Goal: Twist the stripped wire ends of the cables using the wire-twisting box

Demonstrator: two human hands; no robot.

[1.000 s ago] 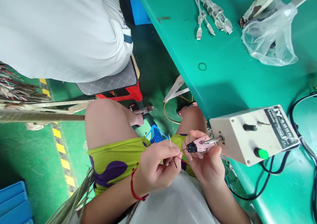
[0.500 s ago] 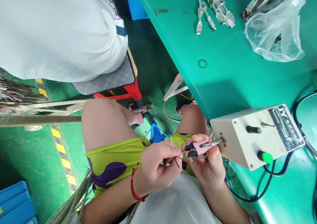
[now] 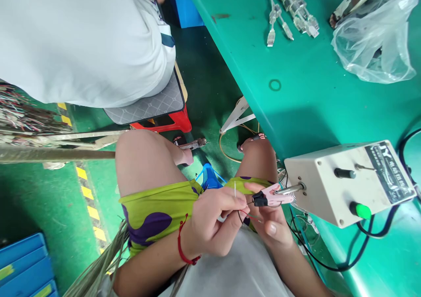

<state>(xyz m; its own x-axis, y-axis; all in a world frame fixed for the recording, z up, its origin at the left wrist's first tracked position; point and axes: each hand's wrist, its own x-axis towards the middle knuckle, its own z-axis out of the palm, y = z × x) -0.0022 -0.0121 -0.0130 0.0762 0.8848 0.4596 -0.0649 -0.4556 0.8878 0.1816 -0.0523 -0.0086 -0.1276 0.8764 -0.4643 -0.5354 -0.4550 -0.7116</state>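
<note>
My left hand [image 3: 210,220] pinches thin wire ends [image 3: 241,209] between thumb and fingers; a red string bracelet circles that wrist. The wires run into the black tips of a pink clip [image 3: 271,195], which sits on a metal shaft sticking out of a white box machine [image 3: 345,181]. My right hand [image 3: 271,222] is just below the clip, fingers loosened and partly spread, thumb pointing down, touching the clip's underside. A grey cable bundle [image 3: 95,270] trails off my lap at lower left.
The machine stands at the edge of a green table [image 3: 296,100] carrying white connector cables [image 3: 289,12] and a clear plastic bag [image 3: 375,43]. A person in a white shirt [image 3: 82,38] sits ahead on a red stool. A blue bin [image 3: 23,266] stands at lower left.
My right hand has let go of the pink clip and dropped below it, fingers opening. The clip's black tips have closed together on the wires. My left hand keeps its pinch.
</note>
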